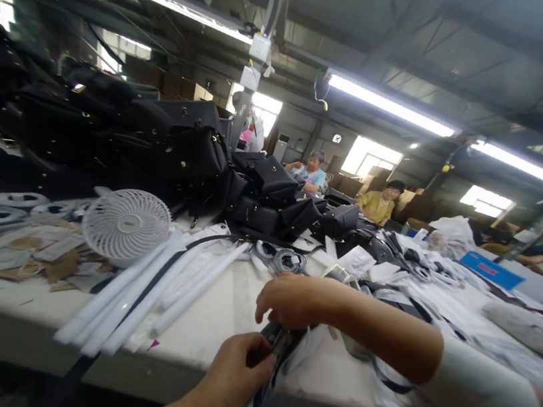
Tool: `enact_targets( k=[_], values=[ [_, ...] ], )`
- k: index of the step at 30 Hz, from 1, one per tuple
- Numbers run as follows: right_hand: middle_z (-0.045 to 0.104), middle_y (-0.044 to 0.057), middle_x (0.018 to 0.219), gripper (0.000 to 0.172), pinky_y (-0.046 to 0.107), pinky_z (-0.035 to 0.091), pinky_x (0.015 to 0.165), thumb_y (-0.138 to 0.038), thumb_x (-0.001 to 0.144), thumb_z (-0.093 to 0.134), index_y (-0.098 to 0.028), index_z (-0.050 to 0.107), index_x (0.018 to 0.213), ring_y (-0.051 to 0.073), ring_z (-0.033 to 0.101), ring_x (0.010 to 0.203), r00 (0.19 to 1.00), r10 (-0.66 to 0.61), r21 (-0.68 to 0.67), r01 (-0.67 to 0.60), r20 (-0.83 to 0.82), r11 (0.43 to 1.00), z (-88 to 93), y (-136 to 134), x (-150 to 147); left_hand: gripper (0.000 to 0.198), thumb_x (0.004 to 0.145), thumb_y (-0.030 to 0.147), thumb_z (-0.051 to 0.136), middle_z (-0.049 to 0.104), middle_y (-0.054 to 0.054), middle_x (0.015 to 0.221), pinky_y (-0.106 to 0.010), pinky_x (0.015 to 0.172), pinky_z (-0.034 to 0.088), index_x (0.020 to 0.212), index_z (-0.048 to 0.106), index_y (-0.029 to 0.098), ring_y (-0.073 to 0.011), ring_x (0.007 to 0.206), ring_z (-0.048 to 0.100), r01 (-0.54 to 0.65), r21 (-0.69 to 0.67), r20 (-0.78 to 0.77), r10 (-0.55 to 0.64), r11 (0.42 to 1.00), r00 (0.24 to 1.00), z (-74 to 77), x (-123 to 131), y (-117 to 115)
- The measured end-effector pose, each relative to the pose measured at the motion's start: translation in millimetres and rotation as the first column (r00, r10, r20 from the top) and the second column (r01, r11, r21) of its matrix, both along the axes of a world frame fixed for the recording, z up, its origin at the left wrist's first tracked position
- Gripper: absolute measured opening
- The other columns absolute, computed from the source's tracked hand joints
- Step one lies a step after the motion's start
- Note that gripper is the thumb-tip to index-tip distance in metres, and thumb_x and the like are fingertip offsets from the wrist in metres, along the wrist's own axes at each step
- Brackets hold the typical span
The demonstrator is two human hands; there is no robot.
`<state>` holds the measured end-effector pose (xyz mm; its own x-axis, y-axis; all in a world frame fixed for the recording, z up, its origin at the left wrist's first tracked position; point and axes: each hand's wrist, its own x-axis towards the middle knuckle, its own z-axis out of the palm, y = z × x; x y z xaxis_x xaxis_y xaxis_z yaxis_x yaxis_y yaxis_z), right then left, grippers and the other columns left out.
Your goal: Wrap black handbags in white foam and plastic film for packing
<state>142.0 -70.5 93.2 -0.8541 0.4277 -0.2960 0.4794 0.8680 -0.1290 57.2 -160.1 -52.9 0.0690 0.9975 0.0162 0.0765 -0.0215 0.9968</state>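
Note:
At the front edge of the white table, my left hand (241, 364) pinches a dark strip (250, 406) that looks wrapped in clear plastic and hangs down over the edge. My right hand (291, 300) reaches in from the right, just above and beyond the left one, its fingers curled down at the upper end of the same strip. What its fingertips hold is hidden behind the hand. Left of my hands lie white rolled tubes (137, 299) with a black strap (151, 284) across them.
Black bags (197, 159) are heaped across the back left. A white fan (125, 227) stands beside brown and white tags (61, 261). Coiled cords (290, 261) lie beyond my hands, with white plastic wrapping at the right. Several people work farther back.

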Motion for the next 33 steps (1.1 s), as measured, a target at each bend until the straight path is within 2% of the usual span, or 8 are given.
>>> enact_targets(
  k=[3, 7, 12, 15, 18, 22, 29, 33],
  values=[
    [0.061, -0.010, 0.044, 0.033, 0.019, 0.036, 0.054, 0.007, 0.055, 0.069, -0.026, 0.071, 0.051, 0.009, 0.054, 0.046, 0.991, -0.031, -0.099, 0.044, 0.130, 0.994, -5.6, 11, -14, 0.019, 0.075, 0.033, 0.058, 0.056, 0.000, 0.064, -0.027, 0.057, 0.034, 0.072, 0.062, 0.015, -0.0167, 0.063, 0.051, -0.018, 0.022, -0.021, 0.018, 1.000, 1.000, 2.5, 0, -1],
    [0.050, -0.014, 0.033, 0.027, 0.017, 0.031, 0.044, -0.001, 0.051, 0.073, -0.026, 0.066, 0.041, 0.007, 0.043, 0.032, 0.965, -0.073, -0.180, 0.121, 0.250, 0.976, -12.2, 20, -24, 0.019, 0.076, 0.032, 0.056, 0.057, 0.000, 0.064, -0.026, 0.057, 0.033, 0.073, 0.062, 0.015, -0.0165, 0.063, 0.052, -0.011, 0.051, -0.023, 0.012, 0.999, 1.000, 4.2, -1, -1],
    [0.044, -0.013, 0.028, 0.022, 0.018, 0.031, 0.041, -0.007, 0.048, 0.078, -0.023, 0.064, 0.039, 0.007, 0.041, 0.030, 0.943, -0.104, -0.231, 0.183, 0.318, 0.956, -14.4, 26, -27, 0.019, 0.075, 0.031, 0.055, 0.057, 0.000, 0.064, -0.027, 0.057, 0.034, 0.074, 0.063, 0.014, -0.0169, 0.063, 0.053, -0.006, 0.058, -0.040, 0.009, 0.998, 0.999, 2.7, -2, -1],
    [0.051, -0.012, 0.034, 0.018, 0.019, 0.036, 0.045, -0.009, 0.044, 0.081, -0.021, 0.067, 0.043, 0.009, 0.047, 0.033, 0.925, -0.085, -0.291, 0.203, 0.371, 0.935, -12.0, 29, -30, 0.019, 0.075, 0.030, 0.055, 0.060, -0.001, 0.066, -0.027, 0.058, 0.035, 0.075, 0.064, 0.014, -0.0180, 0.065, 0.055, -0.009, 0.063, -0.064, 0.013, 0.998, 0.998, 0.6, -2, 0],
    [0.062, -0.009, 0.045, 0.013, 0.019, 0.042, 0.054, -0.011, 0.051, 0.079, -0.021, 0.072, 0.051, 0.011, 0.056, 0.044, 0.905, -0.053, -0.339, 0.212, 0.422, 0.917, -10.7, 33, -32, 0.018, 0.073, 0.029, 0.056, 0.063, -0.002, 0.068, -0.027, 0.060, 0.038, 0.075, 0.065, 0.014, -0.0192, 0.067, 0.058, -0.016, 0.069, -0.093, 0.022, 0.997, 0.995, -0.6, -1, 1],
    [0.066, -0.007, 0.052, 0.015, 0.022, 0.046, 0.064, -0.008, 0.060, 0.074, -0.022, 0.073, 0.054, 0.013, 0.061, 0.055, 0.896, -0.017, -0.366, 0.198, 0.443, 0.909, -14.2, 38, -31, 0.017, 0.074, 0.029, 0.055, 0.064, -0.003, 0.070, -0.028, 0.063, 0.039, 0.075, 0.066, 0.015, -0.0194, 0.069, 0.058, -0.031, 0.080, -0.129, 0.041, 0.996, 0.991, 1.3, -1, 0],
    [0.064, -0.006, 0.050, 0.013, 0.026, 0.046, 0.061, -0.021, 0.053, 0.085, -0.021, 0.071, 0.051, 0.014, 0.059, 0.050, 0.904, 0.003, -0.349, 0.162, 0.428, 0.923, -22.2, 50, -28, 0.015, 0.073, 0.028, 0.054, 0.062, -0.002, 0.068, -0.027, 0.061, 0.037, 0.073, 0.064, 0.017, -0.0183, 0.067, 0.056, -0.056, 0.085, -0.220, 0.074, 0.995, 0.973, 6.6, -2, -2],
    [0.064, -0.008, 0.048, 0.018, 0.022, 0.044, 0.053, -0.016, 0.044, 0.087, -0.022, 0.071, 0.050, 0.012, 0.058, 0.045, 0.932, -0.004, -0.347, 0.139, 0.363, 0.928, -19.5, 50, -27, 0.014, 0.073, 0.029, 0.054, 0.060, -0.001, 0.066, -0.028, 0.061, 0.035, 0.071, 0.062, 0.018, -0.0180, 0.066, 0.054, -0.051, 0.081, -0.213, 0.067, 0.995, 0.975, 8.4, -2, -2]
  ],
)
